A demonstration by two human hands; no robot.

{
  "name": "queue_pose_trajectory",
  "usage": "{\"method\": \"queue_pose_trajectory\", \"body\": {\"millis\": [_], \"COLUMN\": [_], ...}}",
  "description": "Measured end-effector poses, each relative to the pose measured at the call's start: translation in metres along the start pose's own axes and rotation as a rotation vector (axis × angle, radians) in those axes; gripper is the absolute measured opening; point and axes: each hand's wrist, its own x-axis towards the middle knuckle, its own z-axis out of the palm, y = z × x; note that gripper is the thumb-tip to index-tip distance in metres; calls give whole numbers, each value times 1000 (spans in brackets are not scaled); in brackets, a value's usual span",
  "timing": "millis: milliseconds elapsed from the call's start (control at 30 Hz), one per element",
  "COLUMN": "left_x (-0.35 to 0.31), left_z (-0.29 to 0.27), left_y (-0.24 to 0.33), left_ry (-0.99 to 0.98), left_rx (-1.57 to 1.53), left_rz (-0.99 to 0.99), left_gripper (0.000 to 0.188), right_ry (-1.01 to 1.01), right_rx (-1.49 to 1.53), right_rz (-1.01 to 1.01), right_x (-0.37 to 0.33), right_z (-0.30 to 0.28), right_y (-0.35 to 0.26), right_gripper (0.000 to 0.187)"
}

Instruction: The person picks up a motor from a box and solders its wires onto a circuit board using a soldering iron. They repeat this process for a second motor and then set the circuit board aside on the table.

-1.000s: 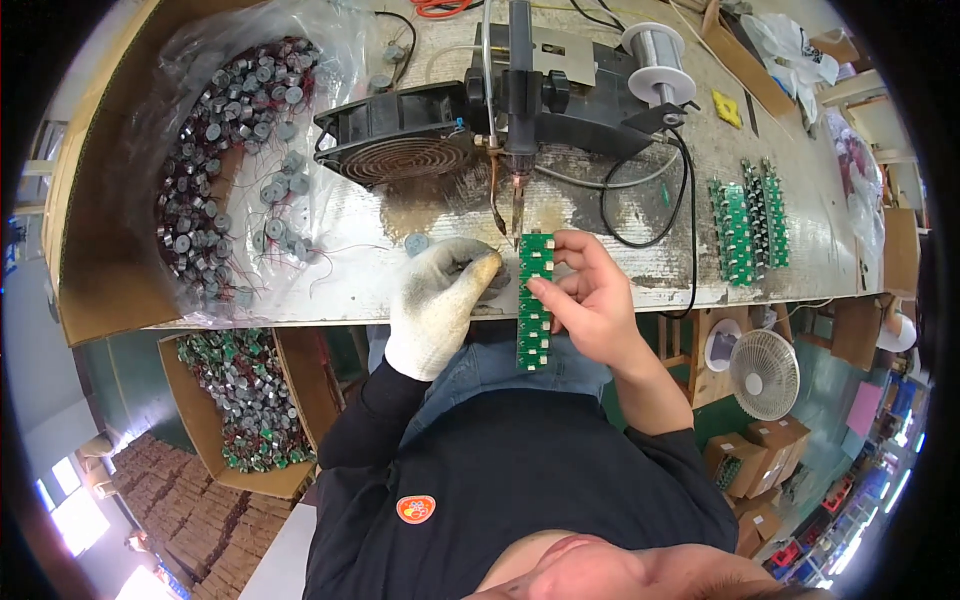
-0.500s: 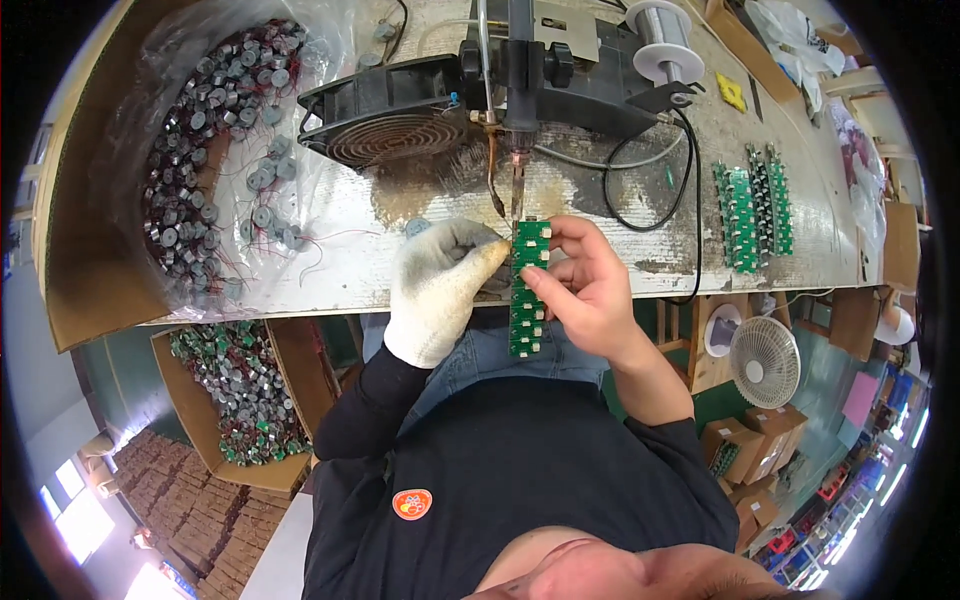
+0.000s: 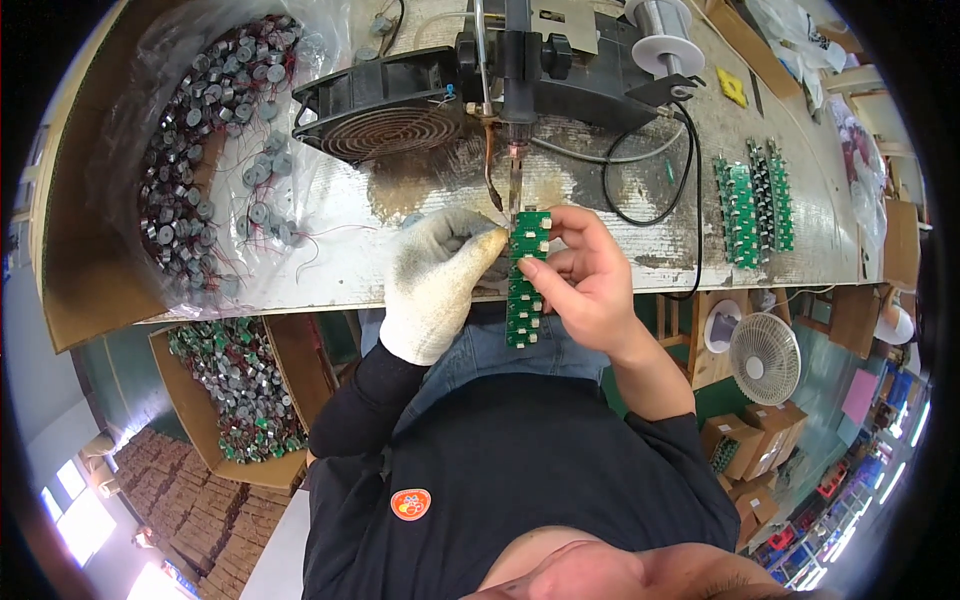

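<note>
My bare right hand (image 3: 585, 285) grips a long green circuit board strip (image 3: 525, 300), thumb on its face and fingers behind. The strip points away from me, its far end under the tip of a soldering iron (image 3: 515, 180) on a stand. My left hand (image 3: 435, 285), in a white work glove, is closed in a pinch against the strip's left edge near that end. Whatever its fingertips hold is hidden by the glove. A thin copper-coloured tube (image 3: 491, 170) comes down beside the iron's tip.
A black fan (image 3: 390, 120) and a solder wire spool (image 3: 665, 35) flank the iron. Small round motors with red wires (image 3: 190, 200) lie in plastic at left; a carton (image 3: 245, 390) of wired parts stands below. More board strips (image 3: 740, 215) lie at right, above a white fan (image 3: 765, 360).
The board strip and both hands sit slightly farther up the view, close to the iron's tip. My grip on the strip looks the same.
</note>
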Motion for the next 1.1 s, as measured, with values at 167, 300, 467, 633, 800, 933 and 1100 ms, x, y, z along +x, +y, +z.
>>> {"method": "queue_pose_trajectory", "body": {"millis": [167,300,467,633,800,933,1100], "left_x": [0,-2,-1,-2,-4,-6,-3], "left_z": [-8,-4,-3,-2,-3,2,2], "left_y": [-11,-7,-7,-4,-5,2,-4], "left_ry": [40,53,64,48,26,25,37], "left_rx": [171,150,207,186,139,165,176], "left_rz": [86,78,107,91,76,85,104], "left_gripper": [17,16,15,13,14,14,15], "right_ry": [1,7,18,15,14,-16,35], "right_rx": [-31,-2,-21,-44,-32,-79,-156], "right_rz": [47,70,52,55,44,13,8], "right_x": [-3,-5,-5,-5,-6,-6,-7], "right_z": [1,3,2,2,2,0,-1], "right_y": [4,3,5,2,2,2,3], "right_gripper": [39,38,38,38,39,42,40]}}
